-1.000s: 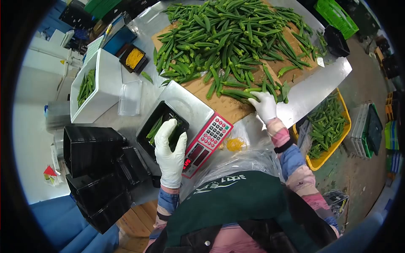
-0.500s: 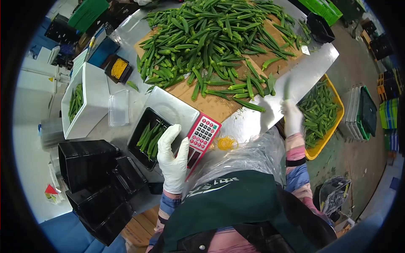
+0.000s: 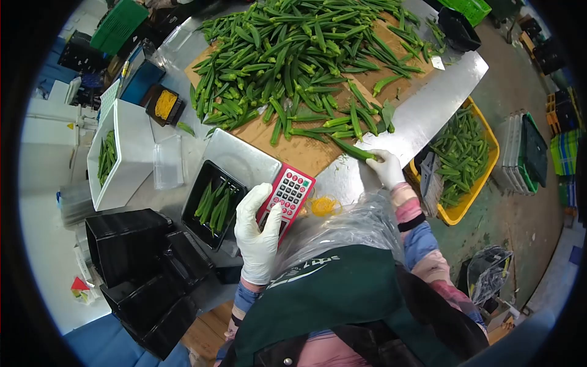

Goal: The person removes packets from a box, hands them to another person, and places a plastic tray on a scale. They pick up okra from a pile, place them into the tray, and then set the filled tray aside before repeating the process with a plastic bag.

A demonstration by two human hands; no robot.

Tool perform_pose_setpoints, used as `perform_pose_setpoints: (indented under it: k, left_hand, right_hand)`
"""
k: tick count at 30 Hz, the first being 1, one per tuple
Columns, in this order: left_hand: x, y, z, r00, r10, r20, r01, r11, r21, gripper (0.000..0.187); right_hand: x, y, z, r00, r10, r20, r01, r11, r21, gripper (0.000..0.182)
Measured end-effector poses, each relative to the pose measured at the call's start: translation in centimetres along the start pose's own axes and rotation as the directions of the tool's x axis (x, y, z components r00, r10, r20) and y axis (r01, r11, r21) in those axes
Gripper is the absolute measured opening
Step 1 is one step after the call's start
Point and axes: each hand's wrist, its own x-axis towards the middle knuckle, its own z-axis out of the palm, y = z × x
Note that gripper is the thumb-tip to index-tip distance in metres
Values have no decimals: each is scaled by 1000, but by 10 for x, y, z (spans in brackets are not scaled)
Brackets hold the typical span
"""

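Observation:
My left hand (image 3: 255, 235), in a white glove, is empty with thumb and fingers apart, beside the red scale keypad (image 3: 288, 197). The scale's metal plate (image 3: 239, 151) lies beyond it. A black tray (image 3: 190, 211) holding several okra pods (image 3: 213, 207) sits at the plate's near left edge. My gloved right hand (image 3: 385, 167) pinches the near end of an okra pod (image 3: 353, 148) at the edge of the large okra pile (image 3: 287, 58). Cardboard (image 3: 306, 153) lies under the pile.
A yellow crate (image 3: 484, 177) of okra stands right of the metal table (image 3: 422, 125). At left are a white box (image 3: 136, 147), stacked black trays (image 3: 128, 244) and a small tray of yellow rubber bands (image 3: 165, 104). More yellow bands (image 3: 324, 206) lie near my apron (image 3: 342, 287).
My right hand has moved left from beside the yellow crate to the pod at the pile's near edge and has closed on it. My left hand stays open by the scale.

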Motion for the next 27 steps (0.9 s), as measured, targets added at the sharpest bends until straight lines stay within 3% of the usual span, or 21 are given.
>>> perform_pose_setpoints:
  k: [1, 3, 6, 8, 13, 19, 27]
  left_hand:
    - [-1, -2, 1, 1000, -22, 12, 22, 1000, -20, 34]
    - [-2, -4, 6, 997, -58, 41, 61, 996, -70, 34]
    - [-1, -3, 15, 995, -52, 80, 60, 993, -100, 36]
    - [-1, 1, 20, 993, -59, 98, 72, 988, -134, 38]
    - [-4, -4, 25, 990, -24, 136, 42, 990, -132, 38]
    - [-4, -6, 25, 982, -81, 169, 115, 973, -198, 36]
    - [-5, -10, 25, 971, -103, 214, 154, 960, -235, 34]
  right_hand:
    - [-8, -19, -8, 995, -19, 102, -12, 956, 295, 30]
    - [-20, -39, -28, 948, 159, 275, -274, 849, 453, 29]
    - [-35, -43, -32, 936, 82, 342, -326, 568, 756, 33]
    - [-43, -54, -28, 938, 58, 341, -329, 449, 831, 33]
    - [-51, -57, -20, 887, -10, 461, -451, 192, 872, 37]
    - [-54, -63, -15, 869, -17, 495, -495, 30, 869, 36]
    - [-54, -72, -15, 844, -100, 526, -532, -43, 846, 34]
